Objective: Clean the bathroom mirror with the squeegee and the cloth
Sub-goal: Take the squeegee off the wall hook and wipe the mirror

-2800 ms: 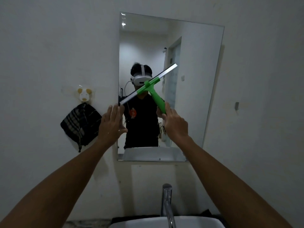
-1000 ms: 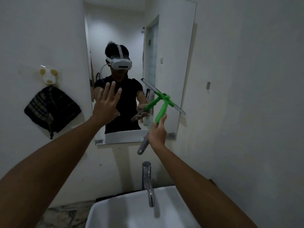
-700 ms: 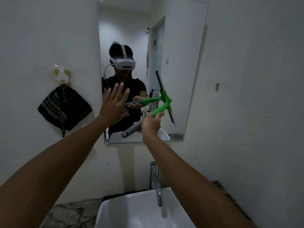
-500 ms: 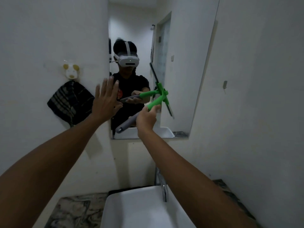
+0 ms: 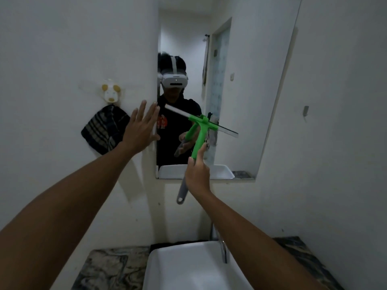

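Note:
The mirror [image 5: 251, 84] hangs on the white wall above the sink. My right hand [image 5: 196, 174] grips the handle of a green squeegee [image 5: 201, 132]. Its grey-white blade lies slanted across the lower left of the glass, and the grey handle end sticks out below my fist. My left hand [image 5: 142, 128] is flat with fingers spread, at the mirror's left edge, holding nothing. A dark checked cloth [image 5: 104, 128] hangs from a hook on the wall to the left of the mirror.
A white sink [image 5: 188, 268] with a chrome tap [image 5: 223, 250] stands below the mirror on a marbled counter [image 5: 104, 268]. A small cream animal-shaped hook [image 5: 111, 93] holds the cloth. A person with a headset is reflected in the glass.
The squeegee blade has turned from nearly upright to a shallow slant across the lower glass, its handle now pointing down. My left hand stays spread near the mirror's left edge. The view has shifted right.

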